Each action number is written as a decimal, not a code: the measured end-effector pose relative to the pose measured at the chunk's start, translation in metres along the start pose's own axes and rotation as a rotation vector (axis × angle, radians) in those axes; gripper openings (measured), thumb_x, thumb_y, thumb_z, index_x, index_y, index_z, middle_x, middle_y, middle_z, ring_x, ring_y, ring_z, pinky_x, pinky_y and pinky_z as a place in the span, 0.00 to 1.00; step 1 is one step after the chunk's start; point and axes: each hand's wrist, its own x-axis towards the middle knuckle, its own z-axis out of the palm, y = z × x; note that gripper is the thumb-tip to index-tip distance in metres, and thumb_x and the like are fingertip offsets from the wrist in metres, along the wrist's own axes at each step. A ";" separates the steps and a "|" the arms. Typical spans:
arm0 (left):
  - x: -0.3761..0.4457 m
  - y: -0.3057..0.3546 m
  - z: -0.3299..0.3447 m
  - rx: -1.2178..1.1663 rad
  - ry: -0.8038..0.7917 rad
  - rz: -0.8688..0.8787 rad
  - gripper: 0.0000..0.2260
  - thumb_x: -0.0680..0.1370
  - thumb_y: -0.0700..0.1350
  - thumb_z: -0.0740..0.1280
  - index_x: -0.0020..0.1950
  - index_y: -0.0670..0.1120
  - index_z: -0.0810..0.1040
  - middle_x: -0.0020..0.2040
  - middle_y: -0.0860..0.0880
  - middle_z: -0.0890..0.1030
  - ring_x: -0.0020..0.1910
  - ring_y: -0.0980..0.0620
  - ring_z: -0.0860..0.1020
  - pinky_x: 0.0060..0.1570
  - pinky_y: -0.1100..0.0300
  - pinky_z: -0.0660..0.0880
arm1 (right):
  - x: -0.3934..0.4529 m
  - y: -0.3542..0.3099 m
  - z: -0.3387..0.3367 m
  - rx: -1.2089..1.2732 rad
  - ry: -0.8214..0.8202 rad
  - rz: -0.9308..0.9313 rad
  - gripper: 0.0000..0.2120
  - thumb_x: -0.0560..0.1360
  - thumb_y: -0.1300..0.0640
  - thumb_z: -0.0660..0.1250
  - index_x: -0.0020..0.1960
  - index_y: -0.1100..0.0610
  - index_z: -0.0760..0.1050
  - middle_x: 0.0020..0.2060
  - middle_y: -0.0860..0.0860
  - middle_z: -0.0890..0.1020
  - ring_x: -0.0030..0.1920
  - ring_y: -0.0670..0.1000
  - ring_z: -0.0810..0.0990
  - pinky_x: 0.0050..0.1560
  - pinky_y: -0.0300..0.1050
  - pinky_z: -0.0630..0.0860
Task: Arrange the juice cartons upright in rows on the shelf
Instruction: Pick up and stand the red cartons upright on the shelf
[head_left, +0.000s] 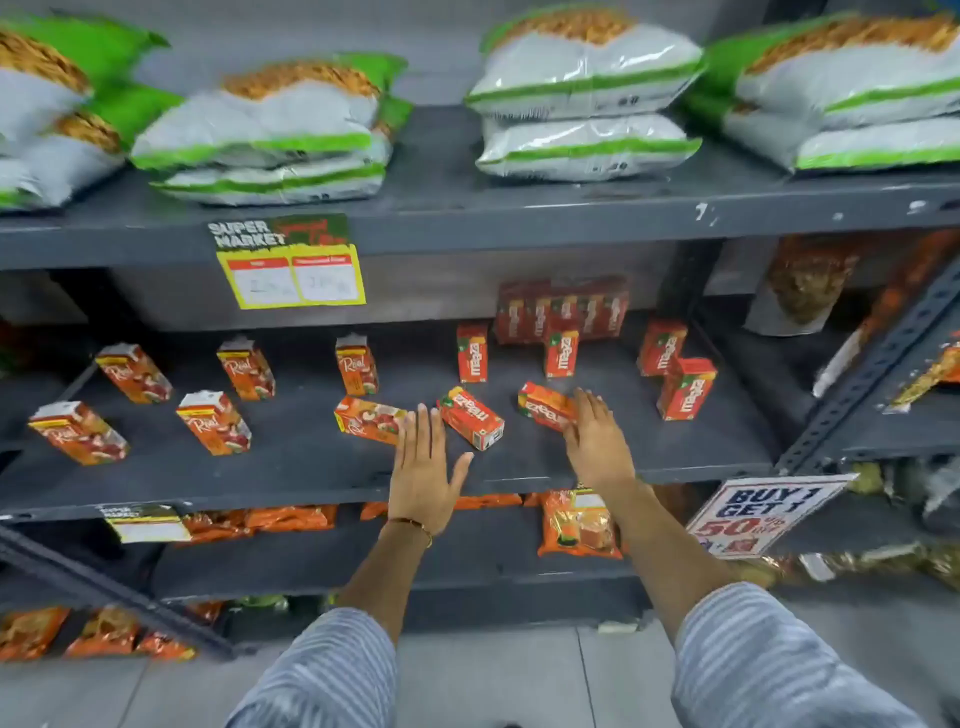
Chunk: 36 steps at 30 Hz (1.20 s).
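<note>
Grey metal shelving fills the view, and the middle shelf (311, 467) carries the juice cartons. On its left stand five Real cartons (214, 422), orange-red with fruit pictures and white tops, loosely spread in two uneven lines and well apart from each other. A sixth Real carton (367, 419) lies flat on its side near the middle. To the right are Maaza cartons, plain orange-red with white lettering: four upright singles (561, 352) stand scattered, and a shrink-wrapped pack (563, 309) sits at the back. Two more Maaza cartons lie flat, one (471, 417) between the hands and one (545, 406) under the right hand.

The left hand (423, 470) is spread flat, fingers extended and thumb splayed, its fingertips at the edge of the fallen Real carton; it holds nothing. The right hand (597, 444) rests palm-down with fingers draped over the right flat Maaza carton; whether it grips it I cannot tell.

White and green bags (587, 104) are stacked on the shelf above, with a yellow price tag (291, 270) on its front edge. Orange packets (579, 525) lie below, beside a promo sign (763, 514).
</note>
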 end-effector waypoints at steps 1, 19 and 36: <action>0.004 -0.003 0.008 -0.011 -0.027 -0.030 0.41 0.71 0.67 0.29 0.75 0.41 0.42 0.78 0.40 0.46 0.76 0.44 0.39 0.76 0.51 0.42 | 0.009 0.004 0.002 0.023 -0.013 0.022 0.24 0.79 0.57 0.57 0.73 0.63 0.58 0.73 0.61 0.64 0.74 0.59 0.59 0.75 0.54 0.56; 0.021 -0.014 0.051 0.048 -0.183 -0.102 0.49 0.66 0.68 0.22 0.75 0.39 0.50 0.77 0.38 0.53 0.77 0.40 0.50 0.76 0.50 0.45 | 0.051 0.028 -0.013 1.023 -0.380 0.514 0.11 0.71 0.59 0.71 0.52 0.59 0.79 0.44 0.54 0.84 0.45 0.51 0.83 0.43 0.43 0.80; 0.024 -0.010 0.044 0.095 -0.215 -0.095 0.54 0.60 0.68 0.16 0.75 0.40 0.47 0.77 0.39 0.51 0.77 0.42 0.48 0.76 0.50 0.45 | 0.025 0.004 -0.087 1.357 -0.616 0.041 0.20 0.63 0.58 0.75 0.52 0.59 0.73 0.42 0.47 0.86 0.43 0.46 0.84 0.43 0.38 0.81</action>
